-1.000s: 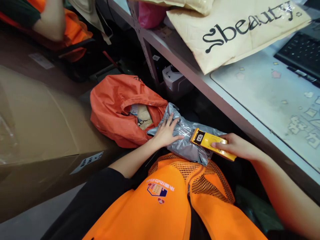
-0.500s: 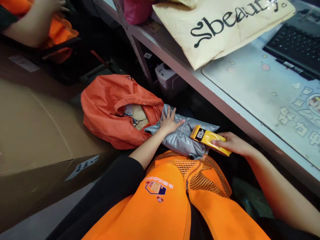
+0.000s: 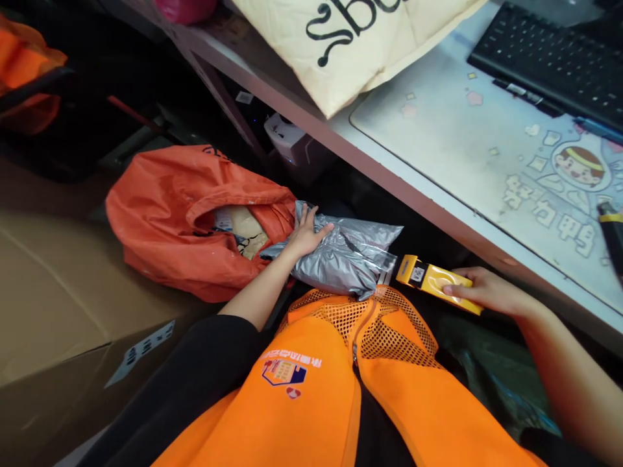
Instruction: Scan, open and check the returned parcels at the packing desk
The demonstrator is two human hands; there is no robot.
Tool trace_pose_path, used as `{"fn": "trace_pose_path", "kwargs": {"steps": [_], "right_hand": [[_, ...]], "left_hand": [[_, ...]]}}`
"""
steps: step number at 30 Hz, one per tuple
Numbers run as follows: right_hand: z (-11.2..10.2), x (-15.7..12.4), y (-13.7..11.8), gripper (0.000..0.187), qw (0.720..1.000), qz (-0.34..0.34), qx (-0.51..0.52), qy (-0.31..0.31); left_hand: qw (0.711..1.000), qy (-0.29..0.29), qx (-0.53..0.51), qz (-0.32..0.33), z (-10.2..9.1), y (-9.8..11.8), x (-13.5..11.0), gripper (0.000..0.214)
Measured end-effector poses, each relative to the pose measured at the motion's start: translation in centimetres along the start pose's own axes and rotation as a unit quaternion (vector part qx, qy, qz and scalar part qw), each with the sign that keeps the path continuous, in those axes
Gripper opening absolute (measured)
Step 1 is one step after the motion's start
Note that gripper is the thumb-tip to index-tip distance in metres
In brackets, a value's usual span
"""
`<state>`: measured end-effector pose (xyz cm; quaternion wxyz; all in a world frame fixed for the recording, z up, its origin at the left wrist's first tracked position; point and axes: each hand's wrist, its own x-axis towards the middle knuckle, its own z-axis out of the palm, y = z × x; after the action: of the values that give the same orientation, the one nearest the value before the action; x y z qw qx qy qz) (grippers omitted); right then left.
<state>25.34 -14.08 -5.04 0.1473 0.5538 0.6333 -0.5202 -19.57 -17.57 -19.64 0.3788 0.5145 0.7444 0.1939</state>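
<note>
A silver-grey plastic mailing bag lies across my lap. My left hand rests flat on its left part, fingers spread. Off the bag's right end, my right hand grips a yellow box with a black band and a small white label, thumb on top. A strip of clear film shows at the bag's right edge, near the box. Left of the grey bag sits a bulky orange-red sack, its mouth gaping over packages inside.
A desk with a pale rim runs along the right, bearing a black keyboard and a large cream parcel. At left stands a big cardboard box. Under the desk is a white device.
The yellow box in my right hand has moved right, from over the grey bag to beyond its end. My left hand stays on the bag. The view has shifted right.
</note>
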Motion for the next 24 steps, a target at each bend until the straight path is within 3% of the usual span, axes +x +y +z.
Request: {"fn": "trace_pose_path", "kwargs": {"steps": [4, 6, 9, 12, 16, 20, 24], "right_hand": [[-0.2, 0.6, -2.0, 0.067, 0.999, 0.017, -0.036, -0.028], [0.0, 1.3, -3.6, 0.069, 0.992, 0.052, -0.115, -0.005], [0.9, 3.2, -6.9, 0.067, 0.959, 0.124, -0.256, 0.016], [2.7, 5.9, -10.9, 0.063, 0.926, 0.159, -0.340, 0.036], [6.0, 9.7, -16.4, 0.048, 0.908, 0.146, -0.384, 0.076], [9.3, 12.5, -20.4, 0.038, 0.907, 0.127, -0.391, 0.094], [11.7, 13.9, -22.4, 0.041, 0.924, 0.108, -0.358, 0.080]], "left_hand": [[1.000, 0.003, 0.007, -0.024, -0.3, 0.6, -0.3, 0.092], [0.999, 0.000, 0.014, -0.040, -0.3, 1.1, -0.7, 0.092], [0.998, 0.002, 0.020, -0.066, 0.0, 1.9, -1.5, 0.093], [0.997, 0.012, 0.008, -0.078, 0.5, 2.3, -2.4, 0.092], [0.995, 0.020, -0.026, -0.091, 0.6, 2.3, -3.1, 0.088], [0.993, 0.029, -0.053, -0.105, 0.3, 2.4, -3.4, 0.086], [0.991, 0.021, -0.084, -0.105, 0.3, 2.3, -3.5, 0.086]]}}
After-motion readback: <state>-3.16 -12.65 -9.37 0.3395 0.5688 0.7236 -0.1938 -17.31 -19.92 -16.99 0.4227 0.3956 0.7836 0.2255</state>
